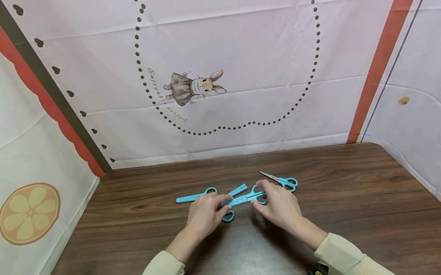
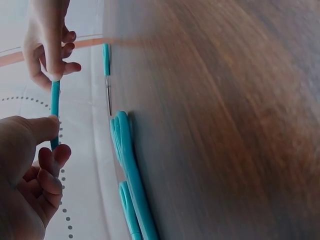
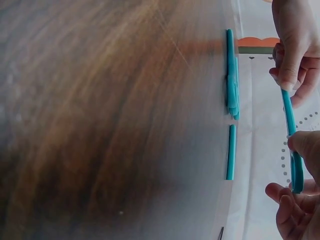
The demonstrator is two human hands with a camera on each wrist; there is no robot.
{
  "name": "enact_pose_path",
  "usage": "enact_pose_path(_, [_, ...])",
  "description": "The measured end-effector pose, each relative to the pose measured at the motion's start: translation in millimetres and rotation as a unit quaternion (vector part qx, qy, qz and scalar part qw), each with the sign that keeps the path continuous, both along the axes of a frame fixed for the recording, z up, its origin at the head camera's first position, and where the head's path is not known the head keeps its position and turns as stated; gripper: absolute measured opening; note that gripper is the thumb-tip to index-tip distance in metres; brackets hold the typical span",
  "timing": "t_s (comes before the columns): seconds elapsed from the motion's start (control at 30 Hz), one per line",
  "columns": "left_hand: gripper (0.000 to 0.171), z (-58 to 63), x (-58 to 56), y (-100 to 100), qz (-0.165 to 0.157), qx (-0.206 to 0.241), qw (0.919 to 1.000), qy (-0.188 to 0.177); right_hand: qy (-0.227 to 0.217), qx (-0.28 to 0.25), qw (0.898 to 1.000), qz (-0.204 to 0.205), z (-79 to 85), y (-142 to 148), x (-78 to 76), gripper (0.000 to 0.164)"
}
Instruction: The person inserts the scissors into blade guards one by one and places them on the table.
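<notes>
A pair of light-blue scissors point(image 1: 248, 198), a blue cover over its blades, hangs raised between both hands. My left hand point(image 1: 205, 212) pinches the cover's end between thumb and fingers. At the other end my right hand point(image 1: 280, 204) grips the handle loops, its thumb on the near side point(image 3: 302, 145). Below on the table lies a covered pair of scissors point(image 1: 186, 199), partly behind the left hand. Another handle loop point(image 1: 228, 216) shows under that hand. A loose blue scissors cover point(image 1: 238, 190) lies behind the held pair.
Uncovered blue scissors point(image 1: 287, 183) lie behind the right hand, blades pointing back and left. The brown wooden table point(image 1: 331, 179) ends at a printed cloth wall point(image 1: 235, 54) at the back, with cloth on both sides too.
</notes>
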State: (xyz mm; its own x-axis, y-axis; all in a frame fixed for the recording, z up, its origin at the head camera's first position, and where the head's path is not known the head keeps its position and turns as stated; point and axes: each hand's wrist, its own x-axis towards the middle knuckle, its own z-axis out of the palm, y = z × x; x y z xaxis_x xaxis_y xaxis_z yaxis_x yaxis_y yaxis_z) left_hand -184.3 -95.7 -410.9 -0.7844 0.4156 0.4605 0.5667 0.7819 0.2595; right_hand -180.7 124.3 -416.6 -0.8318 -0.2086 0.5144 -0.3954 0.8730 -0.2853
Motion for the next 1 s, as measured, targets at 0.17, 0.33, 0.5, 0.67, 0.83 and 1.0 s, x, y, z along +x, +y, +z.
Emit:
enact_pose_path(0.17, [0.019,-0.8,-0.3,-1.2,0.002,-0.005,1.0000,-0.007,-0.020,-0.004,1.000,-0.003,-1.0,-1.9,0.7,0.048])
enact_pose_path(0.33, [0.019,-1.4,-0.1,-2.0,0.000,-0.008,0.9999,-0.015,-0.028,-0.002,1.000,-0.006,-2.2,-2.6,1.3,0.048])
enact_pose_path(0.5, [0.019,-1.0,-0.3,-2.5,-0.001,-0.011,0.9996,-0.025,-0.022,0.001,1.000,-0.005,-3.0,-2.3,0.3,0.048])
enact_pose_path(0.67, [0.020,-1.3,-1.5,-2.4,0.001,-0.022,0.9991,-0.036,-0.022,0.003,1.000,-0.003,-3.6,-1.4,-0.1,0.048])
enact_pose_path(0.83, [0.020,-1.5,-2.6,-2.9,-0.005,-0.021,0.9988,-0.045,-0.029,0.003,1.000,0.000,-3.8,-0.8,0.5,0.049])
enact_pose_path(1.0, [0.019,-1.7,-2.9,-3.5,-0.009,-0.018,0.9981,-0.059,-0.038,0.008,0.999,0.005,-3.3,0.2,0.7,0.050])
